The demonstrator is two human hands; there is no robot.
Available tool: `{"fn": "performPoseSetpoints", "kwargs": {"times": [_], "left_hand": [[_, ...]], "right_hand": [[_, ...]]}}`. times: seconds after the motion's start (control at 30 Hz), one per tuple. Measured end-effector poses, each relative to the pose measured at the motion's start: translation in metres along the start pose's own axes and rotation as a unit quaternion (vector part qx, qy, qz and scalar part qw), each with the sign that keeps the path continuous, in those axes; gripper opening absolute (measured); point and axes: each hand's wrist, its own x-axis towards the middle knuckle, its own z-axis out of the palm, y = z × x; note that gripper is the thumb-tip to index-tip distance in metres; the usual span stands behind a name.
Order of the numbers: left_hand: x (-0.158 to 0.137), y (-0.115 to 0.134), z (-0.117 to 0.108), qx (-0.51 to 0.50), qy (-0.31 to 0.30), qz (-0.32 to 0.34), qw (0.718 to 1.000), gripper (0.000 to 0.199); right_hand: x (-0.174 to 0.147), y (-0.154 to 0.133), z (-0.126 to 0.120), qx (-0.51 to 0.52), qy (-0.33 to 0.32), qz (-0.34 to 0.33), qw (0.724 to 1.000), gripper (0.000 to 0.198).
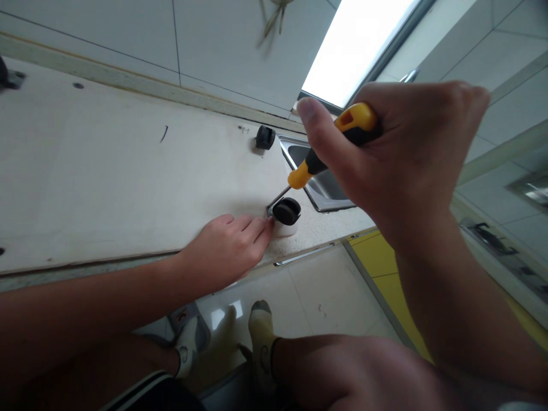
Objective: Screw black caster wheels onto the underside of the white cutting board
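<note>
A screwdriver [315, 162] with a yellow and black handle is gripped in my right hand [411, 148], its shaft slanting down to the left. The tip meets the white board [128, 171] at the base of a black caster wheel [287, 212]. Beside that caster, my left hand [233, 245] rests on the board with its fingers curled together and fingertips at the caster's mounting plate. Whatever those fingertips pinch is hidden. A second black caster [265, 137] stands at the board's far right corner.
The board lies on a countertop [319, 225] along a tiled wall [107, 34]. To its right is a steel sink [329, 185], with a bright window [355, 40] behind. Yellow cabinet doors [381, 268] stand lower right. My feet are on the tiled floor [321, 297] below.
</note>
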Motion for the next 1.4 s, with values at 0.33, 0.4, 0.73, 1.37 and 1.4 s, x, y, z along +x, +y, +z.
{"fn": "performPoseSetpoints", "kwargs": {"times": [0.33,0.4,0.73,1.37,1.4], "left_hand": [[0.0,0.0,0.001,0.001,-0.004,0.003,1.0,0.035],[-0.001,0.0,0.0,0.002,-0.01,0.004,1.0,0.036],[-0.001,0.0,0.0,0.004,-0.018,0.005,1.0,0.038],[0.006,-0.002,-0.01,0.057,0.043,0.047,0.996,0.022],[0.011,-0.005,-0.012,0.035,0.046,0.016,0.998,0.023]], "right_hand": [[0.003,0.005,-0.001,-0.028,-0.05,0.012,0.998,0.07],[0.001,0.003,-0.003,-0.015,-0.054,-0.001,0.998,0.066],[-0.003,0.002,0.0,0.065,-0.004,-0.039,0.997,0.066],[-0.068,0.065,-0.008,0.394,0.226,0.214,0.865,0.06],[-0.073,0.067,-0.009,0.433,0.23,0.267,0.83,0.059]]}}
